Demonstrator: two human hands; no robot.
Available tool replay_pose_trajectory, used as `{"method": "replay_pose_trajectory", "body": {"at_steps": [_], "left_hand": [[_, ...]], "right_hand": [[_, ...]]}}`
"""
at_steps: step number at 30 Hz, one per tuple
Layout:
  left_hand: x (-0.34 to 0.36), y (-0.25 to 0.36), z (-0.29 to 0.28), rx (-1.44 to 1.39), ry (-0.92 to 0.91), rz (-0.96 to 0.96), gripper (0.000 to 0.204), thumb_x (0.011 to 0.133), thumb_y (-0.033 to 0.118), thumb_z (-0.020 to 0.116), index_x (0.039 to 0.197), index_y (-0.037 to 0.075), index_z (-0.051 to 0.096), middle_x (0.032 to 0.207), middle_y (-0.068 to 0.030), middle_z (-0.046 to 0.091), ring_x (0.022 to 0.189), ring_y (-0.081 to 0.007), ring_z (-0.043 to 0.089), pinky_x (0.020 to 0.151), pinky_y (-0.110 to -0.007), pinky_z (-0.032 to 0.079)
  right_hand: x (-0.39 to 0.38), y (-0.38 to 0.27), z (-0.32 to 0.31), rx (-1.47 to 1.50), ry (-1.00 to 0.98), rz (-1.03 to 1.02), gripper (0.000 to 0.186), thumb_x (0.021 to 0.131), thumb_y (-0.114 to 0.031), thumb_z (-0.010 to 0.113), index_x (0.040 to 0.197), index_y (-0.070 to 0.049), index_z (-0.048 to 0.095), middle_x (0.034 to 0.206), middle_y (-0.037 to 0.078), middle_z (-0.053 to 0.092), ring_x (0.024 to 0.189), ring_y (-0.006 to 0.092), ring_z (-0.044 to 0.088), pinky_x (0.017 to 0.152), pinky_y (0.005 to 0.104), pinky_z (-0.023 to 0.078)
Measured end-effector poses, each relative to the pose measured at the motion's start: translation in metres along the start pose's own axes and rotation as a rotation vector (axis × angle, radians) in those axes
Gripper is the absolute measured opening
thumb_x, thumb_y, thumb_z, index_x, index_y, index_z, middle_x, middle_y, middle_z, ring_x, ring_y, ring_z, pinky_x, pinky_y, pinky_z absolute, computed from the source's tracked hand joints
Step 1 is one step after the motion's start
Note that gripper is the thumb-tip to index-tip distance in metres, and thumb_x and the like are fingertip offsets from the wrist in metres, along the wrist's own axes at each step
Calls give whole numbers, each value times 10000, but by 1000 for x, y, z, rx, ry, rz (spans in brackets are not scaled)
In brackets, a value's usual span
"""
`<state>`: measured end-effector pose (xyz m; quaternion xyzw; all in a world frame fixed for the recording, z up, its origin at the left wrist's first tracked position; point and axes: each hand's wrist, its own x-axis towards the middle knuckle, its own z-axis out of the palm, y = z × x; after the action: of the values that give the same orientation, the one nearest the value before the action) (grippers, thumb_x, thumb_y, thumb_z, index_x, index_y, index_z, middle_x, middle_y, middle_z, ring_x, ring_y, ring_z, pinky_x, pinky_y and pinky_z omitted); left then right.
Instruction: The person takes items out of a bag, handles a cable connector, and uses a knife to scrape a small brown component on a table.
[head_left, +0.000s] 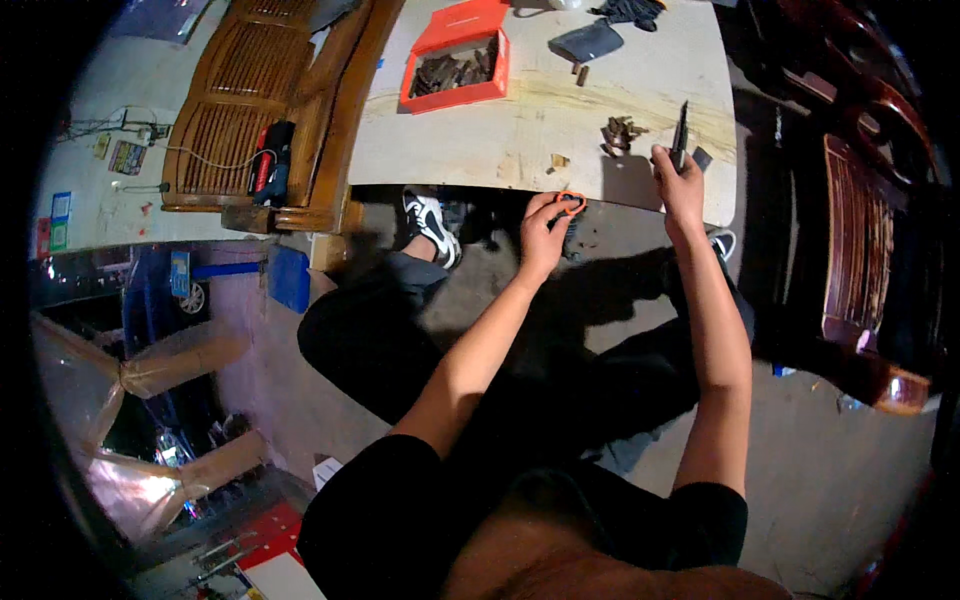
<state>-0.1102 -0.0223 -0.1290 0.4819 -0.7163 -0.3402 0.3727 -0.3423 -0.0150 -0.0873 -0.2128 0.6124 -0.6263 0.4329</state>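
At the near edge of the pale table (450,145), my left hand (543,238) pinches a small orange ring-shaped thing (570,204). Its exact kind is not clear. Farther right, my right hand (682,190) grips a slim black tool with a pointed tip (682,130), held upright; I cannot tell if it is a knife or a pen. A heap of small brown pieces (620,138) lies on the table between the hands, beyond them. Closer to my left hand is a small tan piece (559,160). A dark flat piece (702,160) lies beside my right hand.
An open orange-red box (455,100) full of dark brown pieces stands at the far left of the table. A dark grey pouch (586,43) and black cloth (630,12) lie at the back. Wooden benches flank the table, left (240,110) and right (855,240).
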Motion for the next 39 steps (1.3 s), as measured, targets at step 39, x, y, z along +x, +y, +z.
{"method": "replay_pose_trajectory", "body": {"at_steps": [39], "left_hand": [[166,-92,-80,378,122,258,203,757,45,711,954,91,716,1018,-89,665,981,-282,628,864,-361,489]], "right_hand": [[12,-1,4,-30,26,40,279,884,-331,710,927,-66,632,690,-54,500,561,38,405,489,209,289]]}}
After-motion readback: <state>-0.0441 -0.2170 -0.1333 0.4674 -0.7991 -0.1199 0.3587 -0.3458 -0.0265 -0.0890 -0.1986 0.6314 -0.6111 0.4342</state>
